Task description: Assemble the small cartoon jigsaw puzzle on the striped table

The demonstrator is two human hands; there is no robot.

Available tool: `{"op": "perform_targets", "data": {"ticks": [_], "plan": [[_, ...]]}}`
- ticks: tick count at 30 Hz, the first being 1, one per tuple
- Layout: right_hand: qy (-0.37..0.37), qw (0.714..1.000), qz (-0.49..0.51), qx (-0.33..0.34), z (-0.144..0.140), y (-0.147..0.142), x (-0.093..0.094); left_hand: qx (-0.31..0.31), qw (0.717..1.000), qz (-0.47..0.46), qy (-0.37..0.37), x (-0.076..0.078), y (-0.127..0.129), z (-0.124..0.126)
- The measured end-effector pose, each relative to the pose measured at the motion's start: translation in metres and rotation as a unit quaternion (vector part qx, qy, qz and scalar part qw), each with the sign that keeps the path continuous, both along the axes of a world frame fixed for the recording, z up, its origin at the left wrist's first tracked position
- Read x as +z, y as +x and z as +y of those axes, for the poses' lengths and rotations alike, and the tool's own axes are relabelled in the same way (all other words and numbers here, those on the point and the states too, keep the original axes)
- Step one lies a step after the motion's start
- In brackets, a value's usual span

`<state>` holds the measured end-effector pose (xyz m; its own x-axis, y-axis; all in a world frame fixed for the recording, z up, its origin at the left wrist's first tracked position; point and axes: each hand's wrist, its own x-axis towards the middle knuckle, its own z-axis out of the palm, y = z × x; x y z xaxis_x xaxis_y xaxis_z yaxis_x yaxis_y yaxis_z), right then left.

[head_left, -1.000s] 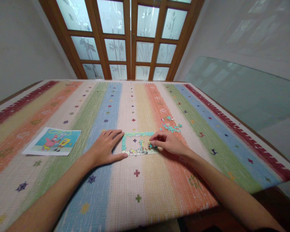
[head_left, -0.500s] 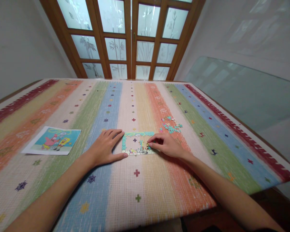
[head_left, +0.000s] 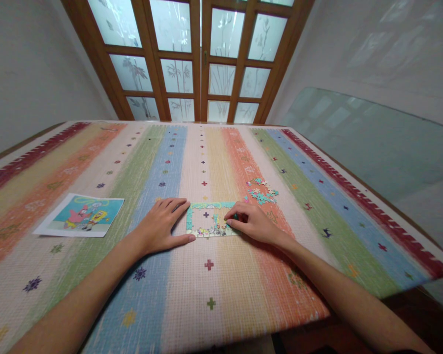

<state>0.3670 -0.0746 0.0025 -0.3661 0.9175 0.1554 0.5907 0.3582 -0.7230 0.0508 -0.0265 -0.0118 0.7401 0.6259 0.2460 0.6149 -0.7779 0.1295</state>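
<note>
So we're at the table w/ the striped cloth [head_left: 214, 275] spread over it; the puzzle frame [head_left: 209, 219] sits roughly mid-table on the pale/yellow stripes, just the border done w/ a few bits filled in along the bottom edge, the middle open so cloth shows thru.

Left hand [head_left: 161, 224] lies flat, palm down, fingers together and stretched out — thumb running along the bottom-left corner of the frame, fingertips touching its left side; it's pressing on the cloth, not gripping anything.

Right hand [head_left: 251, 222] is on the right end of the frame, knuckles bent, thumb and forefinger brought together right at the inner right part of the border; looks like a pinch on a small piece, but the piece itself is too tiny/hidden for us to tell for sure.

Loose pieces [head_left: 260, 191] — mostly teal — sit in a little heap on the orange/white stripes, just beyond the right hand and apart from the frame.

Over on the left, well apart from everything, there's the reference pic [head_left: 81, 215] — cartoon print, lying flat on the green/white stripes; beyond the far table edge we see the wooden door [head_left: 201, 59] w/ frosted glass panes; on the right, a glass sheet [head_left: 369, 142] leans by the wall.
</note>
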Motion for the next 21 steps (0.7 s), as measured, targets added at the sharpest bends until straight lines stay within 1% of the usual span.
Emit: {"op": "perform_targets", "data": {"ticks": [4,9,16,21], "plan": [[0.008,1.000,-0.007,0.013,-0.0010,0.0016,0.0011,0.002,1.000,-0.001,-0.004,-0.0002,-0.0005,0.0001],[-0.002,1.000,-0.026,0.014,-0.0016,0.0033,0.0018,0.002,1.000,0.001,0.000,0.0005,-0.0005,-0.0003],[0.004,0.999,-0.045,0.016,-0.0011,0.0035,0.0006,-0.001,1.000,-0.010,0.002,-0.0008,-0.0005,0.0000],[-0.004,0.999,-0.048,0.019,-0.0015,0.0026,0.0043,0.000,1.000,-0.010,0.000,-0.0008,-0.0003,-0.0001]]}}
